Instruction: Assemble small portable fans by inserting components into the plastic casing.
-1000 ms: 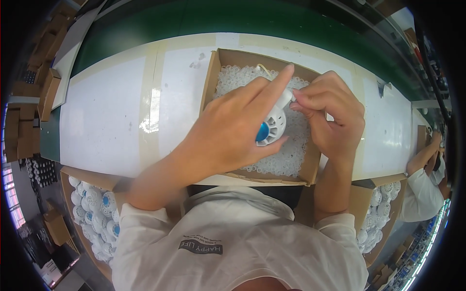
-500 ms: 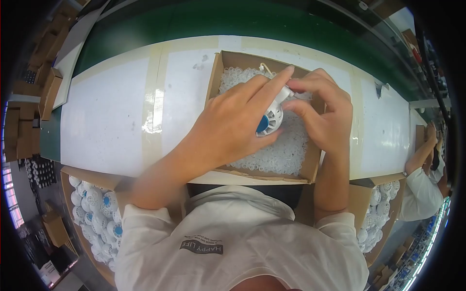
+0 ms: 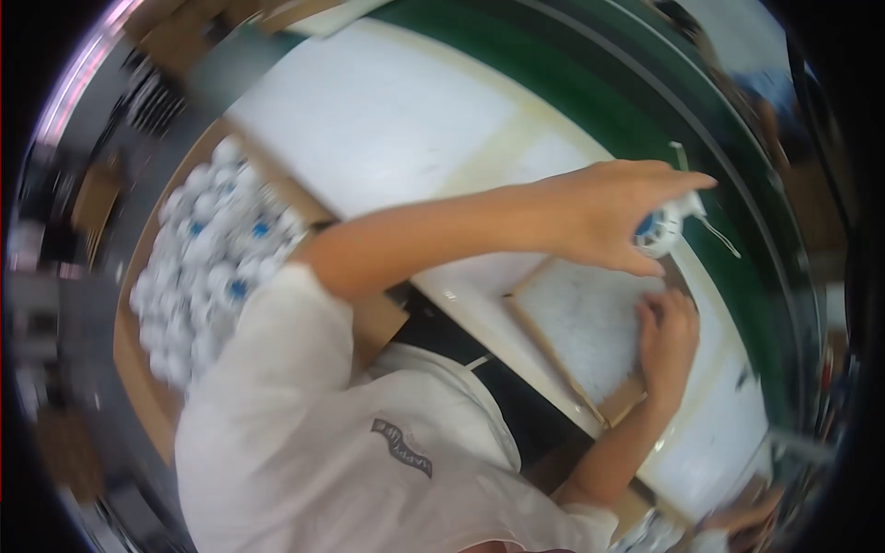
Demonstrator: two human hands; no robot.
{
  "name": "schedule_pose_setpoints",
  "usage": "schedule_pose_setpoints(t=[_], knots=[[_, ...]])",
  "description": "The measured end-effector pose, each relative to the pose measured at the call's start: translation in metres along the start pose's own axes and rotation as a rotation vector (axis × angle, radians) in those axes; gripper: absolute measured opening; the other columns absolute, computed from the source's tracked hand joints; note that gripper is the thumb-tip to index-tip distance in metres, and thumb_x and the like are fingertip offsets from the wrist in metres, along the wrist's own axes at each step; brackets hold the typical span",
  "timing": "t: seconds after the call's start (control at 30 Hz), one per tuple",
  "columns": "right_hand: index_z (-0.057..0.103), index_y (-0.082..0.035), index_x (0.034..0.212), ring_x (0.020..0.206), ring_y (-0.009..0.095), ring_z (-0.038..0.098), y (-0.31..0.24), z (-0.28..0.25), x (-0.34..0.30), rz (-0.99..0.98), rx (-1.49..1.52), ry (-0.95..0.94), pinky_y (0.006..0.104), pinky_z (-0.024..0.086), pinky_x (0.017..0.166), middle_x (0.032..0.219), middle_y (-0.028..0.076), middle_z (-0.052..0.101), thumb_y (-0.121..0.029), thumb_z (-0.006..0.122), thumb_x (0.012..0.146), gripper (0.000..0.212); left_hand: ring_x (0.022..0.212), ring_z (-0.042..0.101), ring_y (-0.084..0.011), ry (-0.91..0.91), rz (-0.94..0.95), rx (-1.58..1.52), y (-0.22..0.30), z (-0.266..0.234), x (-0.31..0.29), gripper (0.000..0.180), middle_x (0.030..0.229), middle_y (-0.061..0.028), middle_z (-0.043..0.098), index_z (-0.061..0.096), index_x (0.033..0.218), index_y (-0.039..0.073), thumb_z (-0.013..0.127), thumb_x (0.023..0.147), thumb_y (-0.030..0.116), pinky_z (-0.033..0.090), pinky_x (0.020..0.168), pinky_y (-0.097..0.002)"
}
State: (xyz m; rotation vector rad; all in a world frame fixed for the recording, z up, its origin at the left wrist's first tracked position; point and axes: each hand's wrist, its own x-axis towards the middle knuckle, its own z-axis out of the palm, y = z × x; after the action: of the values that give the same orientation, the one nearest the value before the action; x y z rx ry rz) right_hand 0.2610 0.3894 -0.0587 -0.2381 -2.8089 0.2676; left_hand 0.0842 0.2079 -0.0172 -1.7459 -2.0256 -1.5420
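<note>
My left hand grips a small white round slotted housing with a blue centre, thumb below and forefinger stretched along the top. A thin pale wire dangles from the housing. The part is out over the far edge of the white worktop. Lower down, my right hand is at the far right side of a shallow cardboard box of small clear rings. Its fingers are bent and smeared by motion, so whether they hold anything cannot be made out.
A large carton at my left is heaped with white round housings, some with blue centres. More white parts lie at the lower right. Beyond the white worktop runs a green surface. Another person's arm shows at lower right.
The whole view has swung to the left. My hands have come apart: the left keeps the housing and moves away from the box, while the right has let go and dropped to the box.
</note>
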Motion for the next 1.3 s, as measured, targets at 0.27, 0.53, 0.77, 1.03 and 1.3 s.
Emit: schedule_pose_setpoints(t=[0.27,0.53,0.77,1.03,1.3], knots=[[0.067,0.000,0.096,0.093,0.035,0.060,-0.005,-0.004,0.002,-0.081,0.117,-0.047,0.0411,0.048,0.086,0.092,0.014,0.063,0.004,0.065,0.085,0.012,0.111,0.062,-0.0215,0.110,-0.373,0.309,0.017,-0.145,-0.102,0.091,0.124,-0.0106,0.065,0.042,0.153,0.013,0.087,0.076,0.027,0.049,0.099,-0.0343],[0.067,0.002,0.100,0.098,0.033,0.058,0.004,-0.005,-0.001,-0.092,0.062,-0.113,0.0406,0.047,0.090,0.096,0.014,0.065,0.006,0.063,0.087,0.014,0.127,0.056,-0.0246,0.411,-0.997,0.873,0.062,-0.306,-0.306,0.084,0.135,-0.0137,0.062,0.047,0.151,0.017,0.085,0.077,0.028,0.041,0.109,-0.0364],[0.068,0.003,0.097,0.097,0.032,0.057,0.004,-0.006,0.004,-0.114,0.106,-0.156,0.0402,0.046,0.091,0.096,0.014,0.065,0.004,0.064,0.087,0.011,0.125,0.058,-0.0287,0.432,-1.068,1.122,0.033,-0.314,-0.405,0.077,0.131,-0.0163,0.062,0.053,0.147,0.017,0.084,0.077,0.021,0.044,0.107,-0.0381],[0.069,0.003,0.100,0.085,0.022,0.059,0.010,-0.006,0.001,0.070,0.304,-0.101,0.0339,0.048,0.078,0.094,0.010,0.065,0.001,0.064,0.092,0.010,0.119,0.061,-0.0234,0.285,-0.998,1.252,0.047,-0.306,-0.365,0.034,0.127,-0.0098,0.064,0.072,0.121,0.010,0.076,0.086,0.011,0.049,0.101,-0.0361],[0.071,0.000,0.102,0.084,0.019,0.062,-0.006,-0.008,0.000,0.067,0.379,0.018,0.0296,0.049,0.076,0.095,0.010,0.067,-0.002,0.063,0.095,0.011,0.104,0.067,-0.0193,0.435,-0.504,0.767,0.036,-0.228,-0.234,0.021,0.114,-0.0055,0.069,0.073,0.111,0.010,0.068,0.091,0.007,0.055,0.086,-0.0332]])
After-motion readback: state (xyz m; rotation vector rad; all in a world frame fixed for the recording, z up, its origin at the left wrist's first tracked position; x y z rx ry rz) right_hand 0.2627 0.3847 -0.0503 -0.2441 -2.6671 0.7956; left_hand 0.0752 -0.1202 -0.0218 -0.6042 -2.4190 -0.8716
